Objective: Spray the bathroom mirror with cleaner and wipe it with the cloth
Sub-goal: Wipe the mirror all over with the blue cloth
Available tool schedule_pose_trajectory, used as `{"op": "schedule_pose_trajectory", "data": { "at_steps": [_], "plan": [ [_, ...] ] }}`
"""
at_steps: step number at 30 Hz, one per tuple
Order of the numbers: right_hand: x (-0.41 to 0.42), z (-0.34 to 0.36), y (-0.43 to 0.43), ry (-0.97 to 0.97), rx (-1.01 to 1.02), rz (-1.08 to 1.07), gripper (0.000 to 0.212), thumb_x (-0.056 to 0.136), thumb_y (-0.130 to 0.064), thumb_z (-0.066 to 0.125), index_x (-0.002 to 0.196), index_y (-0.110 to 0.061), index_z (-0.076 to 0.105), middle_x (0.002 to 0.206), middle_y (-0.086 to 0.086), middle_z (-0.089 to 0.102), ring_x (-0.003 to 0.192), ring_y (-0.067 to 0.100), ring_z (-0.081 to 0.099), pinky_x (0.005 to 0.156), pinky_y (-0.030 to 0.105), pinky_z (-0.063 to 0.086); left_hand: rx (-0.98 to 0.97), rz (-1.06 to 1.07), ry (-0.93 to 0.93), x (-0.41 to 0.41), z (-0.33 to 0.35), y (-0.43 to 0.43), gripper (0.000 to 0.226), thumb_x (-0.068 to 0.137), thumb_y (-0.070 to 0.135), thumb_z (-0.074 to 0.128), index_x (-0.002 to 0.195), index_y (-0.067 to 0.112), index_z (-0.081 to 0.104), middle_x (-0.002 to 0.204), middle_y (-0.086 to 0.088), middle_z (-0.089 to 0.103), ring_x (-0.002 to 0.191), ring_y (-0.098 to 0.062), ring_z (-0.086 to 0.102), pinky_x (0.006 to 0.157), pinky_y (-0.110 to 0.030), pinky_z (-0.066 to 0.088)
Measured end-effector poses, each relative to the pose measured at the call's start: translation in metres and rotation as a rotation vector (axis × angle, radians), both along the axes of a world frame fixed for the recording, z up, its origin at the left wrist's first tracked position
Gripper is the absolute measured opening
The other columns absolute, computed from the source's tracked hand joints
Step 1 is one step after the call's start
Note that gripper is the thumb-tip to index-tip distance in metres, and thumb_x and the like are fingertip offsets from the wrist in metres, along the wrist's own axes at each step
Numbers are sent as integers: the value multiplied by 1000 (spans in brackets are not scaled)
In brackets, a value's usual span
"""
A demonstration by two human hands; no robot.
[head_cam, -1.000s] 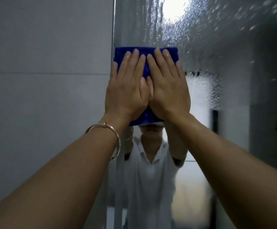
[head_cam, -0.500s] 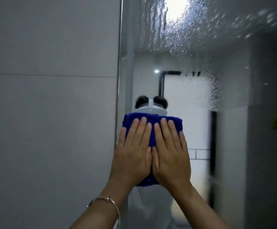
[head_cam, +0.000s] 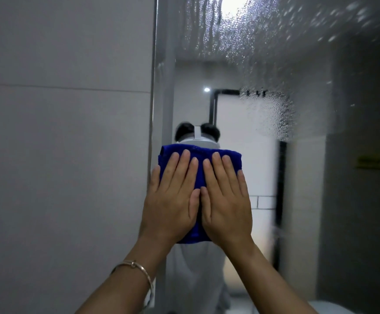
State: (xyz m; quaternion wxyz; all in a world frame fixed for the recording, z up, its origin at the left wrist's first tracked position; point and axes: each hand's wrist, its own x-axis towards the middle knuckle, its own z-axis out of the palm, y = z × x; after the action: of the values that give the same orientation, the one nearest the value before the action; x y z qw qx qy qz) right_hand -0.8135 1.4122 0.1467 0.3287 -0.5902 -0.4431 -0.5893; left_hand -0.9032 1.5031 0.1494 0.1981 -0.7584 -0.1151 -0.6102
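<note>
Your left hand (head_cam: 171, 205) and your right hand (head_cam: 226, 207) lie flat, side by side, on a folded deep-blue fluffy cloth (head_cam: 199, 159), pressing it against the large wall-mounted bathroom mirror (head_cam: 354, 211). Both hands are released rather than clenched. The fingers are straight and point upward, the palms rest on the fabric, and the thumbs meet along the middle. Neither hand curls round the cloth.

The cloth sits at the mirror's left side, with its left border just beside the thin vertical mirror edge (head_cam: 153, 98). Your left little finger reaches across that edge toward the wall. The top of the cloth shows above your fingertips, and a strip of its lower edge shows below the heels of your palms.

A thin gold-coloured metal bangle (head_cam: 139, 271) circles your left wrist.

A dense band of fine spray droplets (head_cam: 248, 41) covers the top of the glass, around the reflection of a bright ceiling light (head_cam: 232, 5). A second patch of droplets (head_cam: 273, 116) sits up and to the right of the cloth. The glass directly above the cloth reads clear and reflects a white head strap (head_cam: 198, 132).

The smooth grey tiled wall (head_cam: 60, 143) fills the left of the view. One horizontal grout line crosses it.
</note>
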Motion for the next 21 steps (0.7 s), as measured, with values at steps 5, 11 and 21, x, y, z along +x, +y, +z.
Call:
{"op": "schedule_pose_trajectory", "data": {
  "at_steps": [5, 11, 21],
  "plan": [
    [-3, -3, 2, -7, 8, -38, 50, 95, -24, 32, 142, -7, 37, 151, 9, 31, 142, 21, 23, 117, 41, 16, 23, 34, 30, -3, -1, -1, 51, 99, 33, 11, 145, 9, 18, 151, -11, 23, 142, -25, 17, 116, -45, 12],
    [-2, 29, -1, -58, -29, -89, 54, 93, -25, 32, 143, -4, 37, 150, 14, 34, 142, 24, 24, 116, 41, 15, 151, 83, 191, -14, 47, 0, 58, 91, 30, 30, 143, 4, 29, 150, -16, 30, 141, -27, 23, 115, -44, 15],
    [44, 225, -42, -108, -80, -34, 60, 95, -36, 19, 148, -11, 28, 157, 7, 23, 146, 20, 15, 119, 39, 11, -32, 119, -67, 46, 214, -53, 56, 99, 32, 19, 149, 11, 8, 158, -8, 6, 145, -22, 2, 118, -43, 1]
  ]
}}
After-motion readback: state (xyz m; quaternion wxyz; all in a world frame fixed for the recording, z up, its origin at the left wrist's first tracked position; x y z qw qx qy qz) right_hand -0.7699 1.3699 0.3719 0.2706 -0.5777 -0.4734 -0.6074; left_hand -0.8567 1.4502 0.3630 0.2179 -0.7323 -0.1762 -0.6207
